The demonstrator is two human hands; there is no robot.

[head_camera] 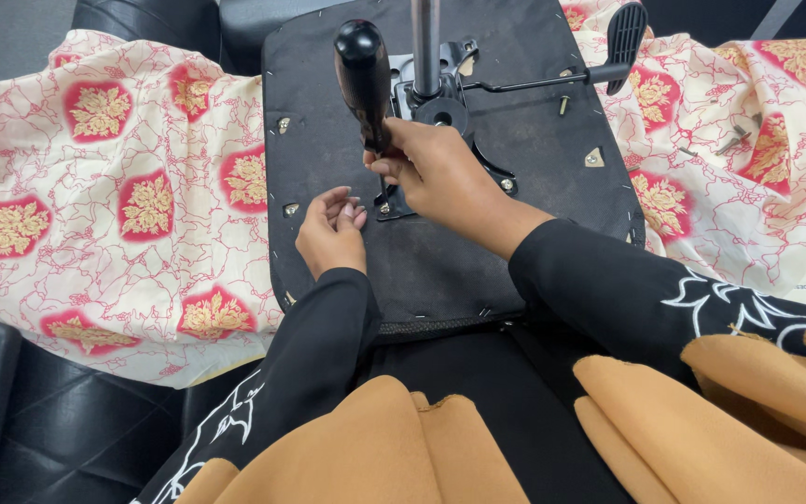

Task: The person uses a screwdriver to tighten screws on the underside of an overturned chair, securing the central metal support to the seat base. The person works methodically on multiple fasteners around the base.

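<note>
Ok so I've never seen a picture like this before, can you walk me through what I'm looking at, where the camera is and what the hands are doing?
There is no machine here, just a person working with bare hands. The one picture comes from a camera worn on their head, looking down, so the black sleeves and orange cloth at the bottom are their own clothing.

In front of them lies an upturned office chair seat, its black underside facing up, resting on a cream cloth with red and gold flowers. A metal mechanism plate with a column and a lever is fixed to the seat.

The right hand grips a screwdriver with a black handle, held upright, its tip down at a corner of the plate. The left hand rests on the seat beside that tip, fingers curled, holding nothing that I can see. A few loose screws lie on the cloth at the right.
</note>
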